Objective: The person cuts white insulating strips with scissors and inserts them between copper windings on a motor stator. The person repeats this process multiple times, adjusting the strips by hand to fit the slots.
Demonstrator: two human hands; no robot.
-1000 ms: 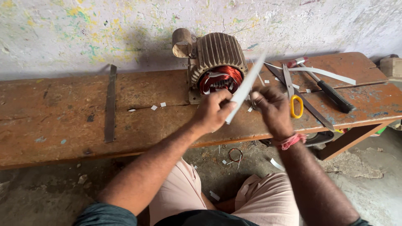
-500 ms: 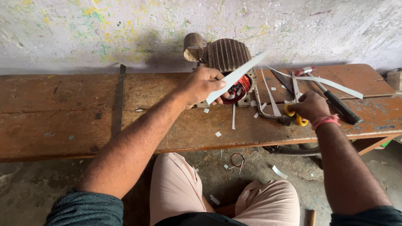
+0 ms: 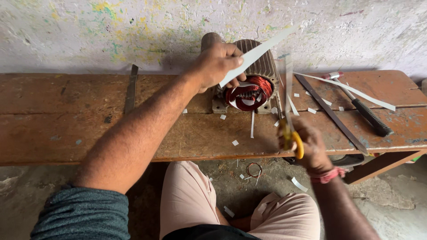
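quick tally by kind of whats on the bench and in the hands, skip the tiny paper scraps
Ribbed grey motor stator with red copper windings: 1
Long white paper strips: 2, one in the left hand, one lying on the bench
Yellow-handled scissors in the right hand: 1
Black-handled tool: 1
Flat dark metal bars: 2
Total: 7

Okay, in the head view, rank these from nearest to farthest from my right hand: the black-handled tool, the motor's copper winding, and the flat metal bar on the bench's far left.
From the right hand:
1. Copper winding, just up and left, in the motor's mouth.
2. Black-handled tool, off to the right on the bench; close to the winding's distance, slightly farther.
3. Flat metal bar, far left, beyond the left forearm.
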